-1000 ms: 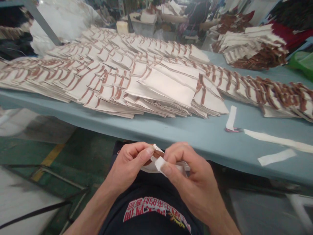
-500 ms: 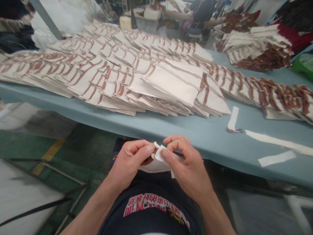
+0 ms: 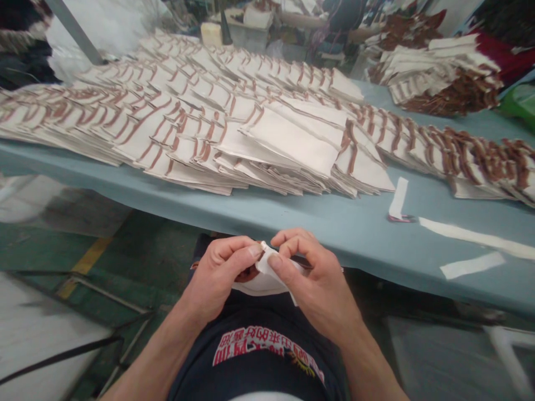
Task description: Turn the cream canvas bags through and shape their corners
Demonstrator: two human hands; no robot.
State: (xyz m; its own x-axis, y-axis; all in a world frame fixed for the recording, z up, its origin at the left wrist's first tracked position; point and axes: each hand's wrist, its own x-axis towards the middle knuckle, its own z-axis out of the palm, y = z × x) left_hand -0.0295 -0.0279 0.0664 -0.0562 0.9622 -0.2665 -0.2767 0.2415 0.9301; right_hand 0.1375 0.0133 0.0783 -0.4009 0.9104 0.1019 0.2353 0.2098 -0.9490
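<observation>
My left hand (image 3: 217,275) and my right hand (image 3: 311,281) meet in front of my lap, just below the near edge of the blue table (image 3: 292,223). Both pinch a small cream fabric piece with brown trim (image 3: 261,278); thumbs and forefingers close on its top corner. Most of the piece is hidden behind my fingers. Beyond my hands, overlapping rows of cream fabric pieces with brown stripes (image 3: 234,128) cover the table.
Loose white strips (image 3: 468,266) and a short white strip (image 3: 398,199) lie on the table's right part. Another heap of cream and brown pieces (image 3: 438,78) sits at the back right. A green floor with a yellow line (image 3: 83,264) lies to the left.
My hands have drawn closer together and a little up toward the table edge. The right thumb now pinches the piece's corner beside the left thumb.
</observation>
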